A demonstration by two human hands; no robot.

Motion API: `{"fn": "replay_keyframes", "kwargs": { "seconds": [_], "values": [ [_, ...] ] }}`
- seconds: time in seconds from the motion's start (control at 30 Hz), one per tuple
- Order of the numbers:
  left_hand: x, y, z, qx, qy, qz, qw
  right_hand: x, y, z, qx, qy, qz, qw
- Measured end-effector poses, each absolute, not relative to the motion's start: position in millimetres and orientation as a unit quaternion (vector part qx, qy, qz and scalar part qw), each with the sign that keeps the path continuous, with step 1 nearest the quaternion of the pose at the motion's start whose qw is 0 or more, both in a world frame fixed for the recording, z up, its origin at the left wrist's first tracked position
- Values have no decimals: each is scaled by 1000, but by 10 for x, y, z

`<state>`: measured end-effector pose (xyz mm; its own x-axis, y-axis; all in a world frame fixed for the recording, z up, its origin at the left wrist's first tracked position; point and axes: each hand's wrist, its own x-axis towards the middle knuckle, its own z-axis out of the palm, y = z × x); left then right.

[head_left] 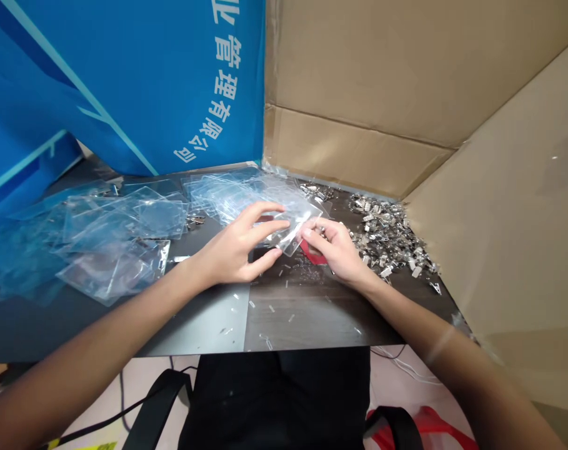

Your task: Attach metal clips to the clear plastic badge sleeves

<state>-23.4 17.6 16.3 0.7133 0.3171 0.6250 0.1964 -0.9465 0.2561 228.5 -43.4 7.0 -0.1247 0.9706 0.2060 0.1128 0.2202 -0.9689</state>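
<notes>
Pressing down with its fingers spread, the left hand [239,249] is laid open on a clear plastic sleeve [290,226], with the fingertips on the sleeve's left part and the thumb stretched along its near edge. The right hand [336,249] is curled, and its thumb and forefingers are closed on the right edge of the same sleeve; whether something small is also held between those fingertips cannot be told. The sleeve is lifted slightly at its right side, in the middle of the dark worktop [307,325], between the two hands. A red object [314,255] is partly seen beneath it, just beside the right hand.

Small clear offcuts [270,307] are scattered on the worktop in front of the hands. A heap of metal clips [387,236] is spread to the right of the right hand, close to it. A stack of clear sleeves [222,190] is piled just behind the held one, and a looser spread of sleeves [115,247] is strewn well to the left. A blue printed sheet [124,81] is stood up at the back left, and cardboard walls [382,75] close off the back and the right side.
</notes>
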Motion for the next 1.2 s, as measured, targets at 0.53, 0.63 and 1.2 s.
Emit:
{"fn": "replay_keyframes", "kwargs": {
  "seconds": [0.53, 0.63, 1.2],
  "values": [
    [23, 12, 58, 763, 253, 395, 445, 2245, -571, 79, -454, -747, 281, 395],
    [26, 33, 44, 750, 272, 464, 386, 2218, -584, 60, -462, -740, 216, 439],
    [-72, 114, 78, 902, 200, 380, 41, 2191, -576, 78, -447, -599, 460, 479]
  ]
}}
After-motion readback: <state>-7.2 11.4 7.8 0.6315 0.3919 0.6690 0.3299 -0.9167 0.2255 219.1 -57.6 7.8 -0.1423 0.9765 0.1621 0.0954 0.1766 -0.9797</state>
